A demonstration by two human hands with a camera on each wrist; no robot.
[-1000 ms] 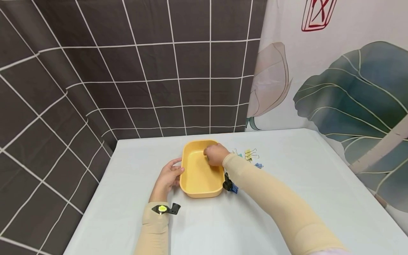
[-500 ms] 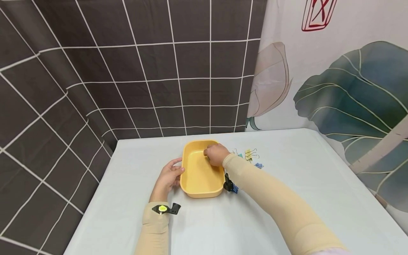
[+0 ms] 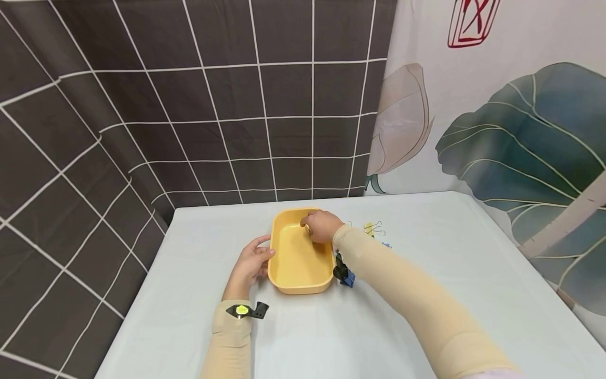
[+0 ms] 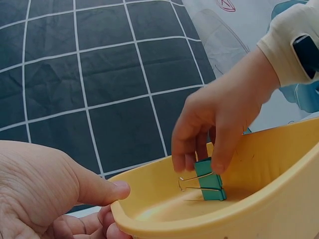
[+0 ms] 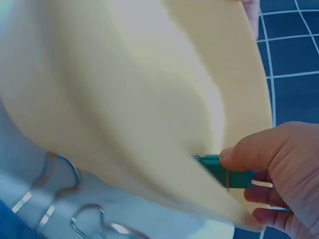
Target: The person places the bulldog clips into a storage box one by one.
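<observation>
My left hand (image 3: pixel 252 260) holds the left rim of a yellow plastic tray (image 3: pixel 300 266), thumb on top of the rim and fingers beneath it. Inside the tray's far right part, my right hand (image 3: pixel 323 226) pinches a green binder clip (image 4: pixel 211 186) between thumb and fingers. The clip stands near the tray's floor, its wire handles pointing left in the left wrist view. In the right wrist view the thumb lies on the clip's green body (image 5: pixel 239 177), partly hidden by the tray wall. The head view hides most of the clip behind the right hand.
Right of the tray lie a yellow binder clip (image 3: pixel 370 229) and a small blue one (image 3: pixel 386 245), partly covered by the right sleeve (image 3: pixel 393 284). A blue piece (image 3: pixel 348 279) sits by the tray's near right side. A dark gridded cloth (image 3: pixel 265 137) hangs behind the white table (image 3: pixel 189 263).
My right hand has shifted slightly up and to the right inside the tray, and its sleeve covers more of the clips on the table. The left hand and tray are almost unmoved.
</observation>
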